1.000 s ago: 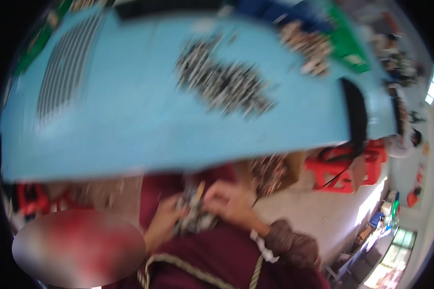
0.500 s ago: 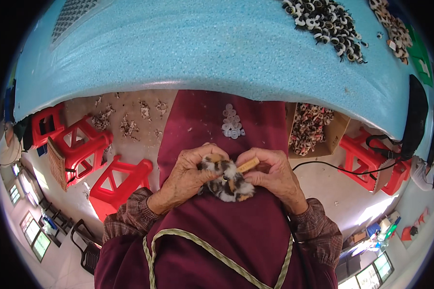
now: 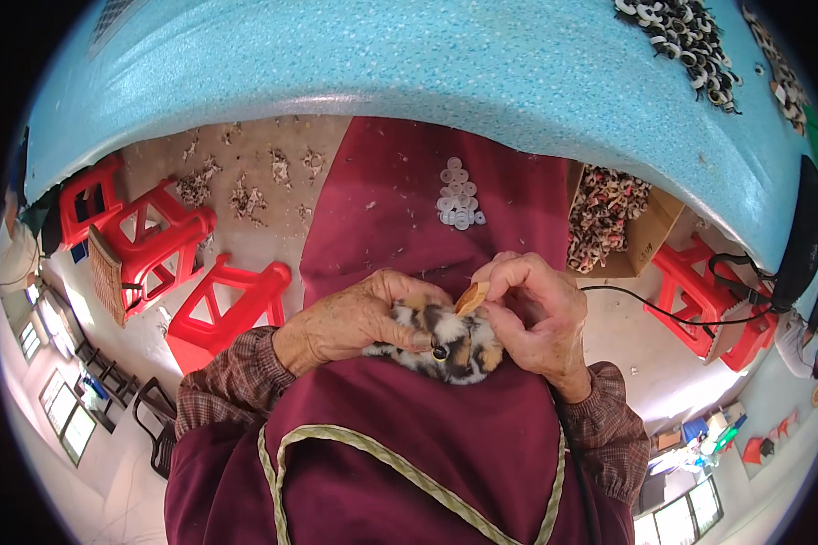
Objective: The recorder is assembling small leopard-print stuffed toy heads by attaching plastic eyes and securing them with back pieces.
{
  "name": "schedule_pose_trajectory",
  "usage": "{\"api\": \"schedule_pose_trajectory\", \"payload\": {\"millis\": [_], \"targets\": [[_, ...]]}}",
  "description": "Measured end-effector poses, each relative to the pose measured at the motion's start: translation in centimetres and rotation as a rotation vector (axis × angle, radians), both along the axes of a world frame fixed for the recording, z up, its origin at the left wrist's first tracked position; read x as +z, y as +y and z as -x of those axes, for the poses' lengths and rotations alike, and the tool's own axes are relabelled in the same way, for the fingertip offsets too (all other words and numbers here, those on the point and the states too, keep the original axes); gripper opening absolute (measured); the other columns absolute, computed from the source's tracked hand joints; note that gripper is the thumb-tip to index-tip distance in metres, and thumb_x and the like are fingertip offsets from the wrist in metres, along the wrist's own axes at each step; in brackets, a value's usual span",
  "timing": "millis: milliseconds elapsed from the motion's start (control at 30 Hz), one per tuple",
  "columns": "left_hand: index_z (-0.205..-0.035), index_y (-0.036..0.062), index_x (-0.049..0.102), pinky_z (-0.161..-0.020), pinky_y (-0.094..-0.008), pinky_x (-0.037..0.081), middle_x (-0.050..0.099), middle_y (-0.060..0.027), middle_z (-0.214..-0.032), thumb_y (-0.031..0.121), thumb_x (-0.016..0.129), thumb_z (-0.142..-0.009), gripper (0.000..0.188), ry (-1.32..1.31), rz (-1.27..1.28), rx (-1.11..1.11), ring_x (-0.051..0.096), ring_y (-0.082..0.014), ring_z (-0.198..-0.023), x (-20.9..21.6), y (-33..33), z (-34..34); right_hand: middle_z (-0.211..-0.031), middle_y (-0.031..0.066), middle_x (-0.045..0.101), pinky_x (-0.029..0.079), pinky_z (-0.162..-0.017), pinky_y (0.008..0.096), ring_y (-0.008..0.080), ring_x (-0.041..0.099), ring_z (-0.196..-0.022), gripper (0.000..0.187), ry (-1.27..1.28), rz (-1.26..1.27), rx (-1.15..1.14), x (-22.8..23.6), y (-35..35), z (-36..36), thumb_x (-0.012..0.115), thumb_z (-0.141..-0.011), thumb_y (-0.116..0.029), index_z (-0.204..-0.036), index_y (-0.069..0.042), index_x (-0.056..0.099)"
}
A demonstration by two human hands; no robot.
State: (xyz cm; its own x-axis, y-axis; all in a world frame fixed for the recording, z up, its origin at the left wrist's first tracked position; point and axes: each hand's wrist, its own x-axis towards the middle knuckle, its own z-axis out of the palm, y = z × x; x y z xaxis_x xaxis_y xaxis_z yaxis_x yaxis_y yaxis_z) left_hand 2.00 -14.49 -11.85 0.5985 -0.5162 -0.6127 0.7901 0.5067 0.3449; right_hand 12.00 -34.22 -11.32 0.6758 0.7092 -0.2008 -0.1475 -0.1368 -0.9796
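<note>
On my lap lies a small plush toy [image 3: 463,357] with mottled black, white and orange fur and a round, yellow-rimmed black eye. My left hand [image 3: 364,318] is closed around its left side, the thumb pressing into the fur. My right hand [image 3: 541,313] is pinched at the toy's upper edge, on a small flat tan piece [image 3: 472,298] that stands up from the fur. Whether that piece is attached to the toy I cannot tell. Farther out on the maroon cloth [image 3: 373,213] sits a cluster of translucent plastic discs [image 3: 457,189].
A blue-covered table [image 3: 336,68] curves across ahead, with a pile of black-and-white pieces [image 3: 691,45] at right. Under its edge stands a cardboard box [image 3: 650,238] of small fabric pieces. Red stools [image 3: 232,313] flank me, and scraps [image 3: 245,198] lie on the floor.
My right hand has shifted up and right, its fingers now bunched at the tan piece, which has turned more upright. The toy has tilted slightly, and the whole view has shifted.
</note>
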Motion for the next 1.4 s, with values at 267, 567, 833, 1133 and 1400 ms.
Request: {"api": "schedule_pose_trajectory", "payload": {"millis": [267,567,833,1133,1400], "targets": [[-0.102,0.0049,0.067,-0.082,-0.0227,0.047,0.065,0.0009,-0.098,0.0,0.076,-0.07,0.034,0.078,0.041,0.127,0.059,-0.0075,-0.088,0.6,-1.1,-0.3,-0.086,0.0041,0.06,0.048,-0.067,0.0185,0.0064,0.058,-0.08,0.019,0.467,-0.034,-0.214,-1.7,2.1,0.6,0.058,-0.08,0.014,-0.09,-0.001,0.05],[-0.107,0.0047,0.064,-0.069,-0.0206,0.05,0.068,0.0007,-0.091,0.008,0.073,-0.079,0.03,0.11,-0.187,0.257,0.061,-0.006,-0.078,0.7,-1.0,-0.4,-0.089,0.001,0.061,0.046,-0.069,0.0204,0.0054,0.055,-0.077,0.024,0.72,-0.091,-0.268,-2.0,1.3,-0.7,0.057,-0.092,-0.021,-0.107,-0.002,0.057],[-0.113,0.0014,0.058,-0.078,-0.0287,0.054,0.067,-0.0045,-0.099,0.003,0.066,-0.082,0.032,0.202,0.051,0.445,0.065,-0.0145,-0.088,0.3,-1.0,-1.1,-0.076,-0.0028,0.057,0.04,-0.059,0.019,0.0031,0.049,-0.068,0.02,0.508,0.083,-0.048,-1.5,1.6,-0.8,0.061,-0.091,-0.021,-0.095,-0.002,0.06],[-0.116,-0.0012,0.055,-0.082,-0.0328,0.055,0.066,-0.0084,-0.101,0.0,0.067,-0.08,0.039,0.067,0.02,0.467,0.066,-0.0186,-0.089,0.1,-0.2,-0.6,-0.083,0.0051,0.066,0.048,-0.059,0.0223,0.009,0.062,-0.073,0.016,-0.063,0.277,0.127,4.1,-1.0,-5.9,0.066,-0.081,-0.004,-0.096,0.0,0.061],[-0.114,-0.0014,0.058,-0.079,-0.0359,0.057,0.067,-0.0114,-0.101,0.002,0.07,-0.078,0.038,0.034,-0.109,0.531,0.067,-0.0208,-0.088,0.4,0.6,-1.0,-0.075,0.0032,0.064,0.045,-0.059,0.0203,0.006,0.055,-0.066,0.009,-0.468,0.231,-0.448,6.4,-2.5,-16.5,0.063,-0.081,0.001,-0.09,0.002,0.063]]}}
